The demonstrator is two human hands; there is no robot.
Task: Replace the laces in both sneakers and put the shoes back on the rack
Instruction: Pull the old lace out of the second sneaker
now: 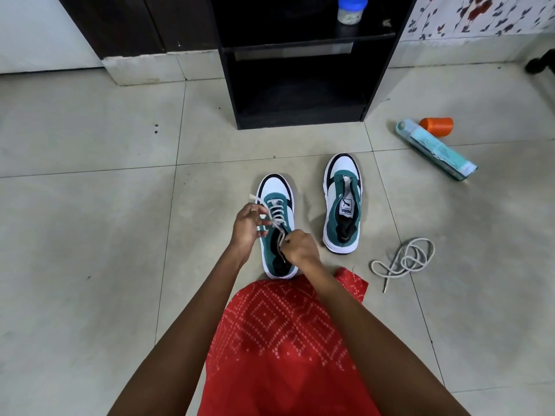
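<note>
Two white and teal sneakers stand on the tiled floor, toes pointing away from me. The left sneaker (274, 193) carries a white lace (277, 212) threaded through its eyelets. My left hand (247, 226) pinches one lace end, raised beside the shoe. My right hand (301, 247) grips the other lace end over the shoe's opening. The right sneaker (343, 202) has no lace and its tongue is bare. A loose white lace (404, 259) lies coiled on the floor to its right. The black shoe rack (300, 64) stands ahead.
A teal spray can (435, 150) lies on the floor at the right, an orange cap (437, 126) beside it. A small jar with a blue lid (352, 9) sits on the rack's shelf. My red patterned garment (279, 340) covers my lap.
</note>
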